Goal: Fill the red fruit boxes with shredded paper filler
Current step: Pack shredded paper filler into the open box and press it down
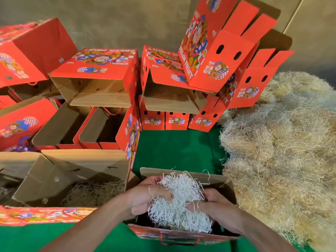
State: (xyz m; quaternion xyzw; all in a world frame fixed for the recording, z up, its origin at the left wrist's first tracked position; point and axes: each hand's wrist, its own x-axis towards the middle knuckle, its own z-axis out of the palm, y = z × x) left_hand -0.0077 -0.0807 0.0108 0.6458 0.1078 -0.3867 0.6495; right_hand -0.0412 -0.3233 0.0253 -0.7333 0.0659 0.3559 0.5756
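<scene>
While both hands (145,195) (216,202) grip it, crinkly white paper (180,200) — springy — tops a box (181,233).

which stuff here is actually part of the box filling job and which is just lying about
In use: both hands, left and right, gripping the white shredded paper; open box beneath; filler heap.

Idle: stacked empty red boxes; green table cover.

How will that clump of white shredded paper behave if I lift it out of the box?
The shredded paper is probably light and springy, since it bulges loosely between the left hand and right hand. Stray strands stick out, so bits will likely shed into the box.
</scene>
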